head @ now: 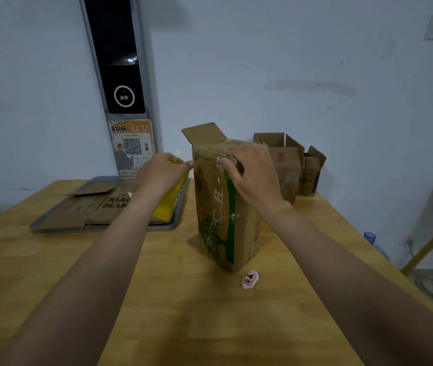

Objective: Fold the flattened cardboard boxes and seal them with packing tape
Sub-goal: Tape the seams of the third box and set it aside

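Two hands up top | left hand (161, 173) pinches tape (209, 156), right hand (252, 172) curls fingers over box (224, 220) edge | tall box might tip, tape could wrinkle

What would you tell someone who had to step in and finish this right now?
Left hand pinches the box at its top edge. Right hand grips its top, where clear tape shows. One flap stands open.
Done: two boxes stand folded by the wall.
Left: finish taping this one, then fold the flat boxes on the tray.
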Demonstrator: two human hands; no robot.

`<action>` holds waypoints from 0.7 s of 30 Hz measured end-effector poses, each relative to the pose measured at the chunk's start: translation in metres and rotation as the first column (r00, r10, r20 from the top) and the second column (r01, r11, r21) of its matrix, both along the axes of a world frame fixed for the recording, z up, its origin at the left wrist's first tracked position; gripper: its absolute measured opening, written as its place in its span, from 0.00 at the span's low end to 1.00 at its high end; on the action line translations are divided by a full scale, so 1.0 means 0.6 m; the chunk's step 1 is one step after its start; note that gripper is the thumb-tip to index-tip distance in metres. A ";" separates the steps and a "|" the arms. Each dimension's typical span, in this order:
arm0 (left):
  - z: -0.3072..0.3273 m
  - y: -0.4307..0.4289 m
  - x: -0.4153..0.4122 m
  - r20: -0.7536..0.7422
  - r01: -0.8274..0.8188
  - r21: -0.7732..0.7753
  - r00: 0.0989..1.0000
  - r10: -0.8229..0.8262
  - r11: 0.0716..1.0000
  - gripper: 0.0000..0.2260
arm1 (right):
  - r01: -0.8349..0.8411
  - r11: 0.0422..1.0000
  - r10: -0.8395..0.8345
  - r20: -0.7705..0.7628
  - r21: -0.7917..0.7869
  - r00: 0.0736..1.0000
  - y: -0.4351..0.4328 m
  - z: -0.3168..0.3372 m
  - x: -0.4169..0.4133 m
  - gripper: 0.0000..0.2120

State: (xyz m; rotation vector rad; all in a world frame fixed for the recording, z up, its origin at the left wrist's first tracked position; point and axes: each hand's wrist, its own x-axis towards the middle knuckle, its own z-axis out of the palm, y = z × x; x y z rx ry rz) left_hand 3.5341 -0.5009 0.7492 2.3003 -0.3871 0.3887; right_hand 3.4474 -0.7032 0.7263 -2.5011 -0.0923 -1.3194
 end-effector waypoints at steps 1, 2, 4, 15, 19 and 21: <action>-0.003 0.003 0.003 -0.008 0.000 0.001 1.000 0.000 1.000 0.19 | 0.028 1.000 -0.028 0.025 0.003 0.999 0.000 -0.005 0.004 0.17; -0.006 0.005 0.005 -0.022 0.001 -0.005 1.000 -0.001 1.000 0.18 | 0.058 0.998 -0.059 0.046 0.004 0.997 0.001 -0.008 0.008 0.17; -0.012 0.010 0.007 -0.054 0.007 -0.024 0.998 -0.008 1.000 0.17 | 0.120 0.993 -0.120 0.055 -0.007 0.991 0.007 -0.013 0.012 0.19; -0.034 0.030 -0.026 -0.385 0.020 -0.537 0.884 -0.266 0.843 0.08 | 0.142 0.989 -0.143 -0.046 -0.036 0.989 0.017 -0.008 0.000 0.22; -0.048 0.012 -0.046 -0.405 -0.018 -0.744 0.807 -0.430 0.667 0.16 | -0.127 0.969 0.109 0.096 0.212 0.989 -0.004 0.001 -0.016 0.20; -0.062 0.005 -0.052 -0.374 0.003 -0.740 0.830 -0.415 0.673 0.21 | -0.113 0.924 0.062 0.149 0.366 0.987 -0.024 -0.019 -0.025 0.20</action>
